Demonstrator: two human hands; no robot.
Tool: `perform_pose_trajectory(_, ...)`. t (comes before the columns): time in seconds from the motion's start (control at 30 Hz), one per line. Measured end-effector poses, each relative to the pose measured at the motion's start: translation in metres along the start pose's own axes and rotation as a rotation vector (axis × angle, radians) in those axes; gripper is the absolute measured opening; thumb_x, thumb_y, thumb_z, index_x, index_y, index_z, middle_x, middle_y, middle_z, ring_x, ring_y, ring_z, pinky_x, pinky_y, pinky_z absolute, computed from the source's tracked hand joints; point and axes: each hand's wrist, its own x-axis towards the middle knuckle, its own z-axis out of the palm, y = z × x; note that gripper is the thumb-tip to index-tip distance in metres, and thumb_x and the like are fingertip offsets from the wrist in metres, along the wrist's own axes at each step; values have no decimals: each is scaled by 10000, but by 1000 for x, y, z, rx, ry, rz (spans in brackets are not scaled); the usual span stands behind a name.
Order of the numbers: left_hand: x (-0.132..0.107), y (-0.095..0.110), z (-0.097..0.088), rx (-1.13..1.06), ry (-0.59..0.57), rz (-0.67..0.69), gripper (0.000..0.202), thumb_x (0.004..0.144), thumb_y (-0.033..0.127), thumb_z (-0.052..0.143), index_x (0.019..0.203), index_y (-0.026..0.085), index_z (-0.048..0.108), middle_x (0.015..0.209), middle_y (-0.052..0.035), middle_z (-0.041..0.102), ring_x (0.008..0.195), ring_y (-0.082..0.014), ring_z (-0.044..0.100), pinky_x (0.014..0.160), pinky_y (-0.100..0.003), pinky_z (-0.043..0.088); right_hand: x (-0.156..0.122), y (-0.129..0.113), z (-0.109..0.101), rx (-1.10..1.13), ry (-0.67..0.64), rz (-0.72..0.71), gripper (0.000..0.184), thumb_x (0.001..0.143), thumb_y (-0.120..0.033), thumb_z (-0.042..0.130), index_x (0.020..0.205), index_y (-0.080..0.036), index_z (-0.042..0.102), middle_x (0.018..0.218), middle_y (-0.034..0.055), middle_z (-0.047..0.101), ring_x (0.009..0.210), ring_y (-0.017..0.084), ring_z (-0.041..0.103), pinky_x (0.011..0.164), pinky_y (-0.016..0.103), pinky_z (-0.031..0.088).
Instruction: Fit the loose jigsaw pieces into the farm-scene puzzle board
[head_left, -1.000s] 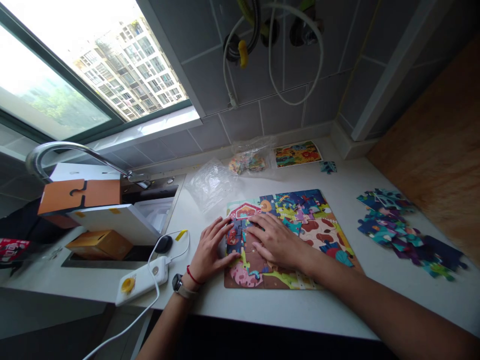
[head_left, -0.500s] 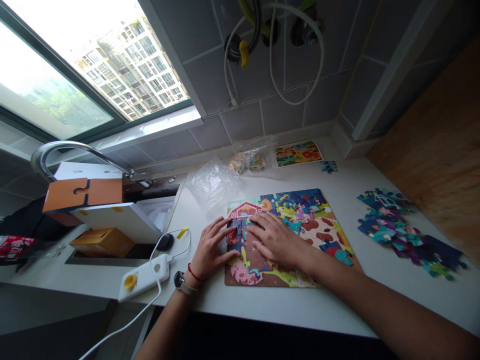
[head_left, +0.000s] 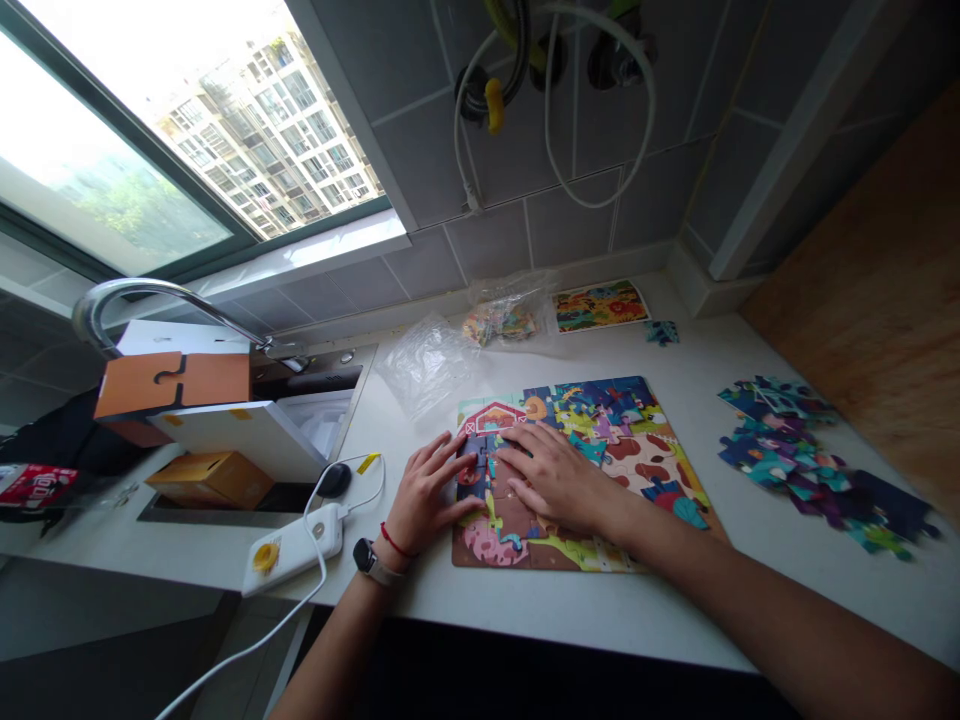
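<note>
A colourful jigsaw puzzle (head_left: 637, 450) in a brown tray lies on the white counter (head_left: 570, 610) in front of me. My left hand (head_left: 429, 495) rests flat at the puzzle's left edge, fingers spread and touching the pieces near the red barn picture. My right hand (head_left: 553, 478) lies palm down on the left middle of the puzzle, fingers stretched toward the left hand. Neither hand holds a piece that I can see.
Loose blue puzzle pieces (head_left: 806, 465) lie heaped at the right. A picture card (head_left: 598, 305), a bag of pieces (head_left: 501, 322) and an empty plastic bag (head_left: 424, 365) sit by the tiled wall. A white power bank (head_left: 294, 548) with cable, boxes (head_left: 225, 430) and a tap (head_left: 127, 300) are at the left.
Both hands stay pressed on the puzzle's left part with only slight finger shifts. The view has drifted a little.
</note>
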Motion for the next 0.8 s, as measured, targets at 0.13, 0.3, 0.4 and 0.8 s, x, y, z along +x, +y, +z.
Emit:
perform_pose_trajectory(0.13,-1,0,1,34,10,21,584,935,618,710,1415,291,654,1551,-110,586,1471,-370,500,1128,-575,485,0,0,-1,18,13,-1,355,988,-261,616,1323,-173,694,1424,180,622,1360,336,544,1191,561,419)
perform_pose_trajectory(0.3,0,0,3,79,40,70,579,948,604,699,1416,267,649,1537,-125,597,1461,-371,520,1107,-568,498,0,-1,-2,16,4,4,349,985,-257,628,1314,-164,699,1432,182,620,1360,340,546,1200,558,410)
perform_pose_trajectory(0.4,-1,-1,4,87,39,72,568,959,596,687,1423,269,645,1536,-121,598,1469,-365,514,1121,-565,488,0,0,-2,15,8,-2,350,987,-264,628,1314,-161,699,1425,187,621,1354,348,546,1184,564,425)
perform_pose_trajectory(0.8,-2,0,4,73,20,56,627,935,655,685,1420,260,647,1533,-145,594,1475,-382,505,1134,-589,467,1,-1,-4,-5,-13,-1,362,994,-280,623,1325,-155,693,1436,189,615,1359,359,544,1184,571,426)
